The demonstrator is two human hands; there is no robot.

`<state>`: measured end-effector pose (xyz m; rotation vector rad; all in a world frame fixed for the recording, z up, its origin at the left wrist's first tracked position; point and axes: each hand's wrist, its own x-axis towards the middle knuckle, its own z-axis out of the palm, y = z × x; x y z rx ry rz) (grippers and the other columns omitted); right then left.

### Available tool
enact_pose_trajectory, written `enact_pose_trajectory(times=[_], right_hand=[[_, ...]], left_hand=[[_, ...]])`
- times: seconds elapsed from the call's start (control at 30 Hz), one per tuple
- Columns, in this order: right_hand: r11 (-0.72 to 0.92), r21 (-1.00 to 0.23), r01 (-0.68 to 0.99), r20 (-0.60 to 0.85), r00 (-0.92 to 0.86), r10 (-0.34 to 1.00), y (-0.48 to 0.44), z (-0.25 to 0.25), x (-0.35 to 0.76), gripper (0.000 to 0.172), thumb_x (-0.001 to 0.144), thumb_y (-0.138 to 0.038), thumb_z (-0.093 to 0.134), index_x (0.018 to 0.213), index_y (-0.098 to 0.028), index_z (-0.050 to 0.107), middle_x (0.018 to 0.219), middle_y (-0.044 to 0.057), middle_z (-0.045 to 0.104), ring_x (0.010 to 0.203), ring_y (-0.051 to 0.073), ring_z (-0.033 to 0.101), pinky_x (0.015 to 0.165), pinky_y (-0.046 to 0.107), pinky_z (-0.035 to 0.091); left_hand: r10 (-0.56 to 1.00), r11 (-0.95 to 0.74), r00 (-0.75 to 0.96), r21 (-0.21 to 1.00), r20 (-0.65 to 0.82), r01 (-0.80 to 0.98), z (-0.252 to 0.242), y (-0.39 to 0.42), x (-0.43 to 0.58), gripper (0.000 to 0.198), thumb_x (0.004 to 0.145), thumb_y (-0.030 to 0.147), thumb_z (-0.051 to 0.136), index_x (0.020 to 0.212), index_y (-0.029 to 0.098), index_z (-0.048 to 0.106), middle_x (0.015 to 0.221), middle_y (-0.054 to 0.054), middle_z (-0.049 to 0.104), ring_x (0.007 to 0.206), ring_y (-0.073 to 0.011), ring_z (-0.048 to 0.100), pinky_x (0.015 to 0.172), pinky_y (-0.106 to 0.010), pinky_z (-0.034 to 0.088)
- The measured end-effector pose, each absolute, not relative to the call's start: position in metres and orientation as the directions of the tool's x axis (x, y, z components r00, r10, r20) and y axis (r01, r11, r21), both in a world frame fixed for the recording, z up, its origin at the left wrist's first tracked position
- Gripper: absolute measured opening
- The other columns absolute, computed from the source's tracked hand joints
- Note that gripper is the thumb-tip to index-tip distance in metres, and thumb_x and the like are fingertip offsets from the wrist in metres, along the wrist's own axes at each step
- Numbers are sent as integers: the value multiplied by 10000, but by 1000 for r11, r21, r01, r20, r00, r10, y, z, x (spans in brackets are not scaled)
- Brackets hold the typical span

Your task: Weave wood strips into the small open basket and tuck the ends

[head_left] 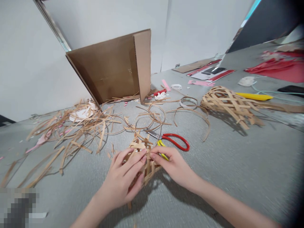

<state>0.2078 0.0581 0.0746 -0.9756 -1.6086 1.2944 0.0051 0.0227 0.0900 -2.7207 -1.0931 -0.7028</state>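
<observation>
A small woven piece of tan flat strips (150, 169) lies under both hands, its strip ends sticking out at the far side. My left hand (127, 172) wraps over its left part, fingers curved round it and the thumb below. With thumb and forefinger pinched, my right hand (172, 161) grips the weave at its upper right. Just beyond the right hand rest scissors (175, 142) with one red and one yellow handle, blades pointing left. The right fingers partly cover the yellow handle. Much of the weave is hidden by the left hand.
Loose strips (83, 133) are heaped at the left and scattered centrally. A folded cardboard sheet (106, 72) stands behind. At the right lie a larger woven piece (228, 104), a yellow-handled tool (255, 96) and a tape roll (188, 102). Red cloth (280, 69) lies farther back.
</observation>
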Motion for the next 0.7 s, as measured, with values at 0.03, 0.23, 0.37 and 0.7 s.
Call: enact_pose_trajectory(times=[0.03,0.23,0.37,0.7], right_hand=[[172,-983,71,137,-351,926,58,74,208,236,880,-315,515,721,-219,661,715,15,686,715,181,630,670,291,508],[208,-974,88,166,-341,925,59,73,209,220,883,-300,518,750,-222,674,782,38,717,777,203,637,731,319,494],[196,-980,44,165,-379,911,58,76,210,188,871,-343,543,858,-228,691,882,44,744,830,207,662,745,318,521],[145,-989,16,127,-384,914,58,78,208,120,792,-208,596,859,-196,696,893,48,746,833,193,647,790,323,514]], left_hand=[[622,-731,638,43,454,681,90,23,5,409,893,160,505,1297,204,559,1358,-67,626,1232,-265,488,1000,-417,390],[618,-721,670,-43,412,692,93,22,7,351,897,139,475,1228,174,587,1415,-55,580,1265,-267,437,1008,-401,340],[637,-699,626,-4,450,715,90,23,6,392,904,143,473,1289,168,547,1428,-72,563,1265,-256,431,1021,-395,334],[626,-710,621,14,471,704,90,26,7,368,902,131,486,1265,154,537,1399,-92,579,1260,-256,415,1021,-378,323]])
